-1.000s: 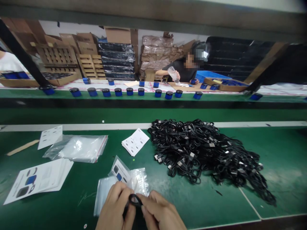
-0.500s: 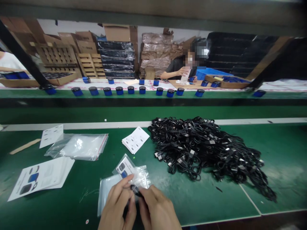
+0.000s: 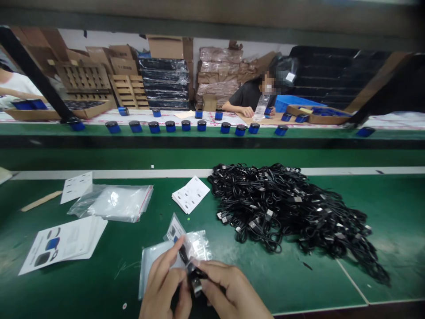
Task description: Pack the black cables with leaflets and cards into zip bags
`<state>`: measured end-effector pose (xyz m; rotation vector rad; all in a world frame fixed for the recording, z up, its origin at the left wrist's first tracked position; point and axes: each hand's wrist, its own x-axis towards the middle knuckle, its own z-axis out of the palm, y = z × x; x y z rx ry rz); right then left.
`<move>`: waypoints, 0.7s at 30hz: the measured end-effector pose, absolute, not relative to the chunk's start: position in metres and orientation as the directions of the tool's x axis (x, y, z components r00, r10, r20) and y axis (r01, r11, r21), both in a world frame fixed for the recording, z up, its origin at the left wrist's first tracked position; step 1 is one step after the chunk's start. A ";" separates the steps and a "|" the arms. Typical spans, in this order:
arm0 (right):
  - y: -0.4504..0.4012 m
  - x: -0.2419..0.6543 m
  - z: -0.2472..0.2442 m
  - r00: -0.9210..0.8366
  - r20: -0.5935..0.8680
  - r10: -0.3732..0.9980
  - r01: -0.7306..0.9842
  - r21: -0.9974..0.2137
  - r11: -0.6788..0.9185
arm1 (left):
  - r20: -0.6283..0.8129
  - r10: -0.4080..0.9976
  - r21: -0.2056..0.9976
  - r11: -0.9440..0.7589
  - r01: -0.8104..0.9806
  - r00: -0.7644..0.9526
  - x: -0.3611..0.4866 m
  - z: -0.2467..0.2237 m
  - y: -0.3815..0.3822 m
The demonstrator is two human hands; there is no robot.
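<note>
A small coiled black USB cable (image 3: 194, 274), its metal plug toward me, is between my two hands at the near edge of the green table. My right hand (image 3: 229, 285) is closed, thumb and fingers pinching the cable near its plug. My left hand (image 3: 168, 281) is closed around a clear plastic bag with a printed card (image 3: 174, 227) in it; the index finger lies along the bag beside the cable. Part of the bag's mouth is hidden by my fingers. Under my hands lie flat clear bags (image 3: 146, 261), and another shiny clear bag (image 3: 201, 244) shows behind.
A large heap of black USB cables (image 3: 282, 208) covers the right. Printed leaflets (image 3: 63, 241), zip bags (image 3: 116, 201), small cards (image 3: 191, 195) and a wooden stick (image 3: 41, 200) lie left and centre. Blue-black round units (image 3: 186, 125) line the far ledge; a person (image 3: 245, 99) works beyond.
The cable has come further into sight, with its plug now showing near my right fingers. My right hand has shifted slightly right, and the bag with the card has turned narrower. The view has drifted slightly.
</note>
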<state>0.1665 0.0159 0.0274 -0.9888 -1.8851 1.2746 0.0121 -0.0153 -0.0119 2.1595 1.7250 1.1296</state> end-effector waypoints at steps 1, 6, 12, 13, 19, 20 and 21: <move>0.015 0.164 0.022 -0.452 0.147 0.880 0.279 -0.914 0.296 | 0.451 0.891 0.539 -0.325 0.777 0.060 0.013 -0.012 -0.016; 0.011 0.144 -0.007 -0.128 0.452 0.883 0.672 -0.616 0.412 | 0.549 0.831 0.439 -0.381 0.814 0.093 0.022 -0.008 -0.018; 0.018 0.138 -0.004 0.077 0.184 0.980 0.503 -0.856 0.122 | 0.660 0.736 0.322 -0.457 0.829 0.150 0.033 -0.005 -0.018; 0.020 0.140 -0.001 0.032 0.075 0.997 0.399 -0.915 0.056 | 0.666 0.724 0.301 -0.480 0.824 0.179 0.031 -0.005 -0.018; 0.029 0.154 0.020 -0.376 -0.071 0.924 0.256 -0.966 0.030 | 0.469 0.842 0.404 -0.475 0.782 0.269 -0.007 0.018 -0.011; 0.028 0.155 0.022 -0.410 -0.079 0.909 0.271 -0.962 0.039 | 0.389 0.878 0.449 -0.445 0.775 0.279 -0.014 0.024 -0.009; 0.027 0.156 0.025 -0.431 -0.094 0.897 0.281 -0.959 0.035 | 0.293 0.907 0.492 -0.414 0.766 0.302 -0.019 0.029 -0.008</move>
